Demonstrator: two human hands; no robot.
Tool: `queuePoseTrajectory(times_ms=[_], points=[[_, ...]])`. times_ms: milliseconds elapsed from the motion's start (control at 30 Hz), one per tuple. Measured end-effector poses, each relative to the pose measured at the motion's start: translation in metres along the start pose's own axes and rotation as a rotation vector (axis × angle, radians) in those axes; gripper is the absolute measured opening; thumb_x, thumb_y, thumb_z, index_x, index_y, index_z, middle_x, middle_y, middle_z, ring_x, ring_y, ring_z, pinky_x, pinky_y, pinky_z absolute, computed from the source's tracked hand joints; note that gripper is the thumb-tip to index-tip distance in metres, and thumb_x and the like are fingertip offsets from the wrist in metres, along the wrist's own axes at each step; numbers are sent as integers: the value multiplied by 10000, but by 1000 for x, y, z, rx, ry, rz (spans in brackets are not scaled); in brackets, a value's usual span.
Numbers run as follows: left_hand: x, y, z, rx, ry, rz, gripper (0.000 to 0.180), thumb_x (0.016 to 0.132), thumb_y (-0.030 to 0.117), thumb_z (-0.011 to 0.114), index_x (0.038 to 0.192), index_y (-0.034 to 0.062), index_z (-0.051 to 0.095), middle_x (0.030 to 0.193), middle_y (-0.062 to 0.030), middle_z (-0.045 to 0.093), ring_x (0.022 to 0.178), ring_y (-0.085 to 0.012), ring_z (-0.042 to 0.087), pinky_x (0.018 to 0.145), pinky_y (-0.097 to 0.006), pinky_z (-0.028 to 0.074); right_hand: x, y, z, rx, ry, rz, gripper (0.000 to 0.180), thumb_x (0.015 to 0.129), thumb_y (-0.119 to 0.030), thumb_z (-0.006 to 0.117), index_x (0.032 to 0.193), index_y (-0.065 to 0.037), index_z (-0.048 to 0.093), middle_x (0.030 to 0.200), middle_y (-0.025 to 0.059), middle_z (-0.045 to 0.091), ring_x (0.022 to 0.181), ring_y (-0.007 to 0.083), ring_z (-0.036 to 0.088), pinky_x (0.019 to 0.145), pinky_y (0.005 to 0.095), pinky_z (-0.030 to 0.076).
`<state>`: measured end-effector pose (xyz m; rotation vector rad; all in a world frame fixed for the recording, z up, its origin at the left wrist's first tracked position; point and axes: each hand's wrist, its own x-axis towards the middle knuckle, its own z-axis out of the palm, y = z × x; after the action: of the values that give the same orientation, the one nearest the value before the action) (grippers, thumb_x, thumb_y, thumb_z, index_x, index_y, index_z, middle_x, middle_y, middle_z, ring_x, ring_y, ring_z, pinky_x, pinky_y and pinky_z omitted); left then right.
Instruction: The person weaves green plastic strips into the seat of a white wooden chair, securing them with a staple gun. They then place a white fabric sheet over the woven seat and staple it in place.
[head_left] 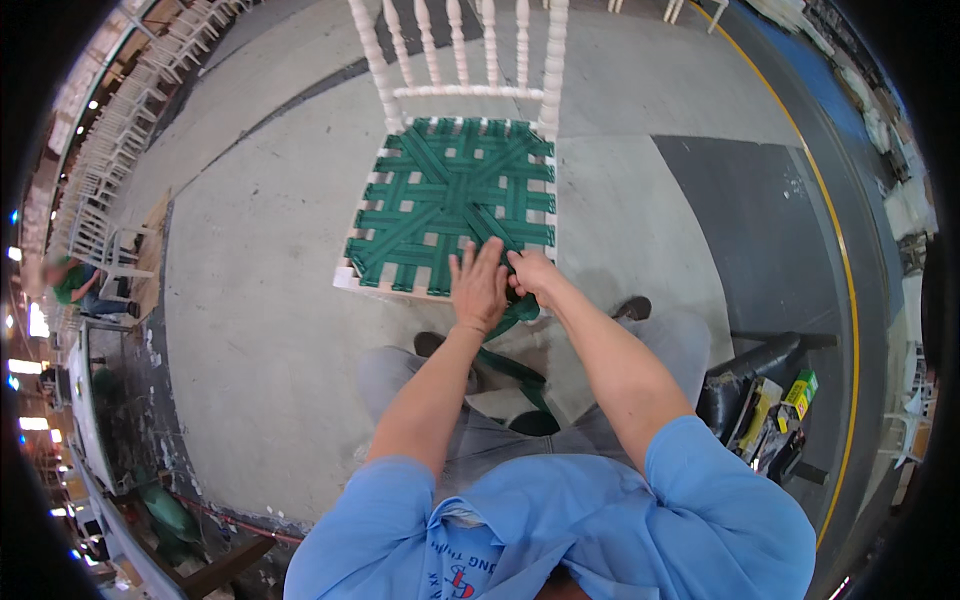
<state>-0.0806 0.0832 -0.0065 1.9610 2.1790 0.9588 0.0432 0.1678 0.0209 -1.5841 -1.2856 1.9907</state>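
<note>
A white chair with turned spindles stands in front of me. Its seat is woven from green straps, some crossing on the diagonal. Near the seat's front edge my left hand lies flat on the weave with fingers stretched. Just beside it, at the front right corner, my right hand is closed on a green strap. The strap's loose length hangs below the seat and runs down between my legs. Its end near the corner is partly hidden by my fingers.
A black tool holder with a green and yellow box sits at my right. Rows of white chairs line the far left, where a person in a green shirt sits. A yellow line curves along the floor at right.
</note>
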Motion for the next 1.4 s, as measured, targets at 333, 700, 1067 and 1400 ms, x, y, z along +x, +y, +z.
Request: queuePoseTrajectory(times_ms=[333, 700, 1067, 1400], points=[[2, 1, 26, 203, -47, 9, 457, 1106, 426, 465, 1546, 375, 580, 1676, 73, 471, 1547, -460, 362, 1284, -665, 174, -104, 80, -50, -270, 86, -32, 434, 1148, -334, 464, 913, -12, 636, 724, 109, 618, 630, 242, 574, 644, 423, 468], [8, 1, 29, 179, -34, -73, 426, 1131, 384, 413, 1450, 301, 683, 1600, 86, 559, 1523, -405, 418, 1294, -598, 206, -128, 109, -69, -441, 132, 11, 425, 1148, -363, 458, 973, -9, 614, 822, 188, 654, 768, 368, 622, 745, 478, 484], [10, -4, 24, 164, -57, -82, 396, 1121, 395, 469, 1417, 275, 704, 1576, 79, 581, 1527, -357, 421, 1298, -599, 189, -88, 132, -58, -646, 139, 3, 408, 1134, -372, 464, 1056, -23, 659, 927, 235, 706, 898, 452, 673, 799, 544, 496], [-83, 46, -8, -366, -296, -325, 334, 1064, 312, 627, 1207, 24, 719, 1123, -223, 735, 1040, -429, 697, 907, -509, 544, -58, 143, -52, -606, 145, -102, 357, 1125, -320, 497, 1143, -22, 692, 985, 272, 726, 954, 476, 688, 827, 518, 521]])
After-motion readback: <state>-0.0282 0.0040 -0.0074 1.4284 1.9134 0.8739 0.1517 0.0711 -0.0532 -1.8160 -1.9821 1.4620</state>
